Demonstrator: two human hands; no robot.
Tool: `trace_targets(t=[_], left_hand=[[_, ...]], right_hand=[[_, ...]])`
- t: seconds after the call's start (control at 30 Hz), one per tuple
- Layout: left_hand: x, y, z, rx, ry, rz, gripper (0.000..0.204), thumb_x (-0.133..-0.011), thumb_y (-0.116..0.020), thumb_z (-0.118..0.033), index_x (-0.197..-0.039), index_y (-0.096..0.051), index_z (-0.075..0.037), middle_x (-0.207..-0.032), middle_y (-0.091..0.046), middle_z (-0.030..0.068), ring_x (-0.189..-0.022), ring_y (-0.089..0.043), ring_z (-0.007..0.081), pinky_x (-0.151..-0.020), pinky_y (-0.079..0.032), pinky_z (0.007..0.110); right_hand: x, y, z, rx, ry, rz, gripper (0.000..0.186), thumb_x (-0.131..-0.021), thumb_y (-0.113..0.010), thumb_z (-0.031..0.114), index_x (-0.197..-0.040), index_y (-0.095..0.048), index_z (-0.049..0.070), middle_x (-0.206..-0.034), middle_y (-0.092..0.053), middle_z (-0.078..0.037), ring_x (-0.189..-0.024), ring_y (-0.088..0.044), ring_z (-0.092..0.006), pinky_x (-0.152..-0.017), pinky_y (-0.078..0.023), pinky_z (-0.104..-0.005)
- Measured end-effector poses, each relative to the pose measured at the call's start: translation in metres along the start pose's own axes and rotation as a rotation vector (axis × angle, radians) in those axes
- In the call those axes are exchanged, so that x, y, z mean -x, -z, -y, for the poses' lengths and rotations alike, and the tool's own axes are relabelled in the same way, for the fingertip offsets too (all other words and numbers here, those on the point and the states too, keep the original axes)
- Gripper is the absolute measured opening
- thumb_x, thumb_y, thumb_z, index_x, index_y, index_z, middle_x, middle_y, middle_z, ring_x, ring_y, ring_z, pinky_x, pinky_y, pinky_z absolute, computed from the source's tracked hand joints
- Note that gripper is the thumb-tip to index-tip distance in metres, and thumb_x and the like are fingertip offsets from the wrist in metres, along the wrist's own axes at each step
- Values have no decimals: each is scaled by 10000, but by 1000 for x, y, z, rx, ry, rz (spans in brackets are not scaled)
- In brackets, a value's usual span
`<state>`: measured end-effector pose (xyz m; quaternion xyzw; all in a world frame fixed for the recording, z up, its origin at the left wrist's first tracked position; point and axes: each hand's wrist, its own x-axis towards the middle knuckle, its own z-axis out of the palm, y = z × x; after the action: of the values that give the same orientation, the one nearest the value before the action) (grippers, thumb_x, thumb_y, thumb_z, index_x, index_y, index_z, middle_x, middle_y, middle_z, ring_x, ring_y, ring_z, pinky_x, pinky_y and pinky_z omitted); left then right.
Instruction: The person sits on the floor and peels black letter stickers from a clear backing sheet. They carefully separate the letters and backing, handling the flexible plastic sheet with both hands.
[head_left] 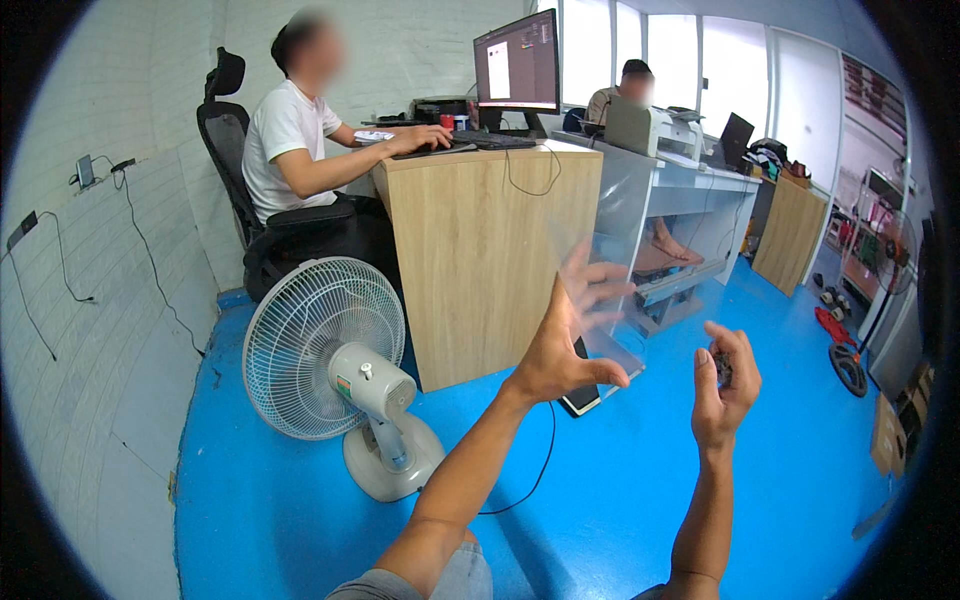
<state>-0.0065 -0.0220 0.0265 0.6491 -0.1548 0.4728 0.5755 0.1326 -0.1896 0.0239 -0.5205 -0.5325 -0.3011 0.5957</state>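
Note:
My left hand is raised at the centre, its fingers spread and thumb stretched out to the right. A sheet or bag of clear plastic hangs across those fingers, which show hazily through it. I cannot tell whether the plastic is around the hand or only in front of it. To the right, my right hand is curled, thumb and fingertips closing around a small dark thing. Its kind is too small and covered to name. The two hands are apart.
A grey fan stands on the blue floor at left, beside a wooden desk. A person sits there at a monitor. Behind, another person sits near a printer. A dark flat object and a cable lie beyond my left hand.

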Motion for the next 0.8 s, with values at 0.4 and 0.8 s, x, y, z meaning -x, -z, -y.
trace_targets(t=[0.4,0.8], left_hand=[[0,-4,6,-76,-102,-72,1521,-488,-968,-444,-1559,70,-144,-1522,-297,188,-1403,-345,358,-1121,-316,554],[1,-4,-1,-71,-50,-94,1469,-530,-959,-439,-1563,36,-123,-1453,-391,186,-1345,-431,337,-1094,-362,486]], right_hand=[[1,-7,5,45,110,191,262,-781,-715,-55,-1026,-729,36,-722,-548,-68,-573,-482,-137,-486,-363,-283],[3,-8,5,38,94,176,152,-793,-710,-12,-945,-701,-9,-731,-549,-78,-579,-488,-141,-490,-363,-282]])
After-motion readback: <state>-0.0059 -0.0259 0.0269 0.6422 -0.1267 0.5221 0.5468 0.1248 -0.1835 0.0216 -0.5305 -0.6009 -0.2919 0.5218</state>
